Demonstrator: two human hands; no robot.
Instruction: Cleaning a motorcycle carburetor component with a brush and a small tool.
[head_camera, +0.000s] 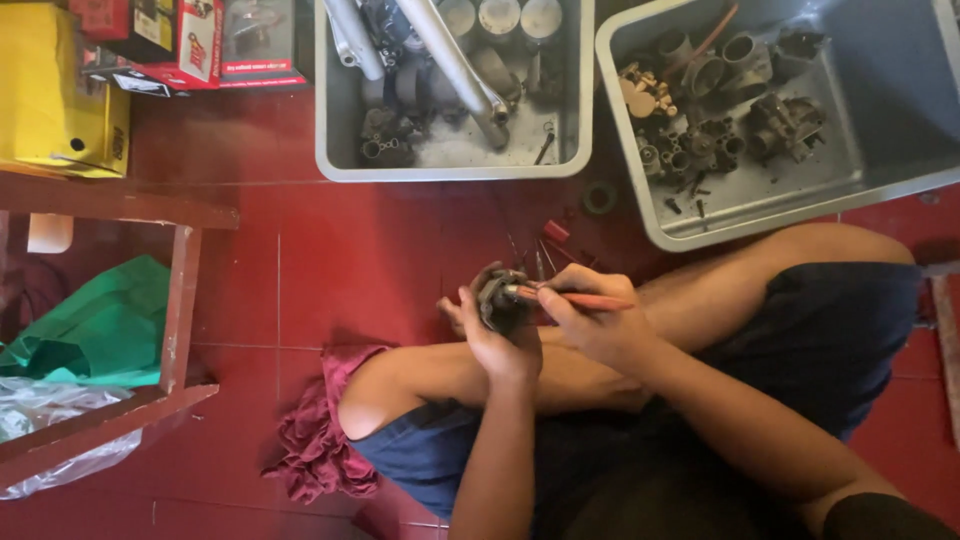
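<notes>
While we sit cross-legged on the red tiled floor (330, 260), our left hand (497, 335) has its grip closed around a small dark metal part (497, 296) above our knees. Our right hand (590, 318) pinches a red-handled tool (580, 299), its tip at the part. Ahead stand two grey trays (335, 150) of metal pieces. At far left lie a yellow box (55, 90) and red-and-white cartons (200, 45).

Small dark metal carburetor part (497, 297), slim red-handled tool (585, 299) against it, above red tiled floor.
</notes>
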